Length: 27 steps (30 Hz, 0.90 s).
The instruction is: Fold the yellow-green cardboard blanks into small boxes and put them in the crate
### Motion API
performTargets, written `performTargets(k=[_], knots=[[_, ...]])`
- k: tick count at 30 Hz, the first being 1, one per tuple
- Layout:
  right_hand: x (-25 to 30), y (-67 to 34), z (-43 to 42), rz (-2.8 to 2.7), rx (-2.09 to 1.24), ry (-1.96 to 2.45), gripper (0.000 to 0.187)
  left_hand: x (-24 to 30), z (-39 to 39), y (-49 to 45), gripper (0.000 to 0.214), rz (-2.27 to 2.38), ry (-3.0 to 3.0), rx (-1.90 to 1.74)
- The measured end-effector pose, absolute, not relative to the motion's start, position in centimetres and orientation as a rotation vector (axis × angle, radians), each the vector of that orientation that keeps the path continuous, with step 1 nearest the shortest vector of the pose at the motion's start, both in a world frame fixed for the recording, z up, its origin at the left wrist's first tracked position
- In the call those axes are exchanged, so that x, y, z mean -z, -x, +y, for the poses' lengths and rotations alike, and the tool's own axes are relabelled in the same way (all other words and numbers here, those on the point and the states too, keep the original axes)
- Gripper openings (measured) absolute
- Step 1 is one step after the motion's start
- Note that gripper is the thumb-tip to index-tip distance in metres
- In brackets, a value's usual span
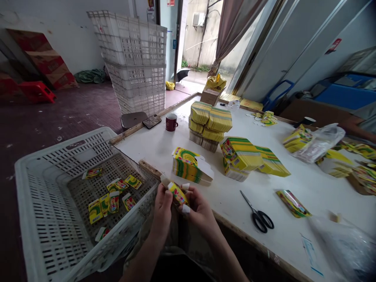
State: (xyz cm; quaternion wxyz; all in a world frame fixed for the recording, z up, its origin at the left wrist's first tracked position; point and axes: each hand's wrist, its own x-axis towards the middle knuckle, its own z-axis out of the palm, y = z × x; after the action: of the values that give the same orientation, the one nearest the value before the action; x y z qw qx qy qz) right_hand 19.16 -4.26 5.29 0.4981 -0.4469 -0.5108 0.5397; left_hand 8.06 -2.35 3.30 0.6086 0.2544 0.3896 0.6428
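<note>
a small carton [178, 194] was held at the worktop [223, 201] edge, the grip of left hand [163, 205] and right hand [199, 207] closed on opposite sides, presumably for steadiness; a carton stack [188, 170] stood just beyond, probably for easy reach.

Packing workshop: stacked crates [135, 47], bundled cartons [243, 154].

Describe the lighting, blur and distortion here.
In the head view, the doorway is brightest and the left floor dim; in the head view, the crate stack leans, likely from wide-angle distortion; in the head view, the lower-right plastic bag looks smeared, while the held box looks fairly sharp.
</note>
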Motion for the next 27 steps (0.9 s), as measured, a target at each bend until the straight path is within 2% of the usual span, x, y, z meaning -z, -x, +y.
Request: performTargets(k=[3,5,11,15,17,19,21,25,27], knots=[[-5.6,-20.4,-3.9,-1.421,-1.161,1.149,0.023,-3.1,-2.0,-7.6,0.03,0.991,-0.68,-1.48],[-6.2,-21.3,-3.9,-1.537,-1.036,1.189,0.02,-3.4,-1.8,-7.2,0.029,1.018,-0.689,-1.445],[-9.0,-24.8,-4.3,-1.89,-0.503,1.293,0.043,-6.1,-1.8,-5.0,0.06,0.926,-0.96,-1.546],[-9.5,-24.6,-5.0,-2.152,-0.35,1.169,0.046,-7.2,-2.7,-4.7,0.091,0.989,-1.454,-1.128],[-9.1,-24.0,-5.2,-2.067,-0.347,1.15,0.046,-7.0,-3.0,-5.3,0.084,1.056,-1.531,-0.955],[-8.4,-23.5,-5.2,-1.774,-0.383,1.218,0.055,-6.6,-3.2,-6.2,0.069,1.137,-1.536,-0.944],[-7.6,-23.1,-5.0,-1.429,-0.573,1.246,0.067,-6.1,-3.4,-6.9,0.066,1.199,-1.551,-1.001],[-6.8,-22.1,-4.9,-1.025,-1.265,1.109,0.062,-5.5,-3.9,-7.8,0.07,1.081,-1.615,-1.038],[-6.7,-21.8,-4.9,-0.95,-1.474,1.047,0.06,-5.3,-4.1,-8.0,0.071,0.984,-1.641,-1.067]])
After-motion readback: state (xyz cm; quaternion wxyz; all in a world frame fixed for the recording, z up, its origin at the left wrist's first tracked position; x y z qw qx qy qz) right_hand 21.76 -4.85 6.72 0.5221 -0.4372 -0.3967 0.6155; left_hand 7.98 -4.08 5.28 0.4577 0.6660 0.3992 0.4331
